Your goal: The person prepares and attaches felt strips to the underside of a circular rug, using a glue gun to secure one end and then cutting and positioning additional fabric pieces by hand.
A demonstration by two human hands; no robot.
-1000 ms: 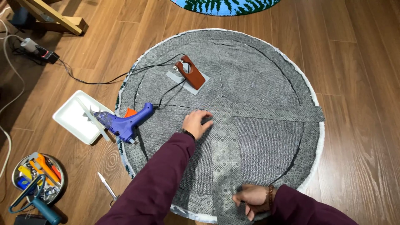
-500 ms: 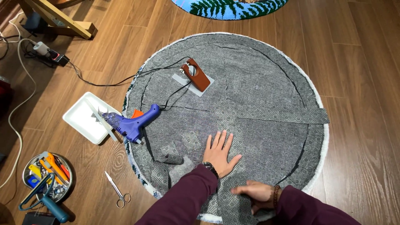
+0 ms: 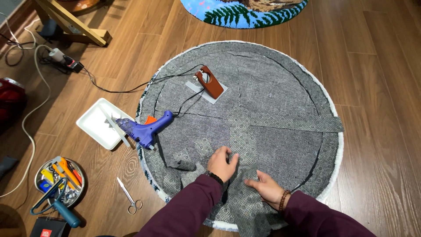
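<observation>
Overhead view of a round rug (image 3: pixel 280 79) lying face-down on a wooden floor (image 3: pixel 377 66), its back covered in grey dotted backing fabric (image 3: pixel 280 149). At the rug's six-o'clock edge, the left hand (image 3: pixel 222 163) rests with fingers curled, pressing a loose fabric panel; the right hand (image 3: pixel 266 188) lies flat and spread just beside it, palm down on the same panel. Neither hand grips anything. The fabric appears thin, limp and light, wrinkling readily near the seven-o'clock rim; its dotted surface looks grippy rather than slick. Flat palm pressure, or a pinch at a free cut edge, seems the safest hold. A purple glue gun (image 3: pixel 147 128) sits at nine o'clock, half on a white tray (image 3: pixel 92 125); scissors (image 3: pixel 129 196) lie on the floor at seven o'clock.
</observation>
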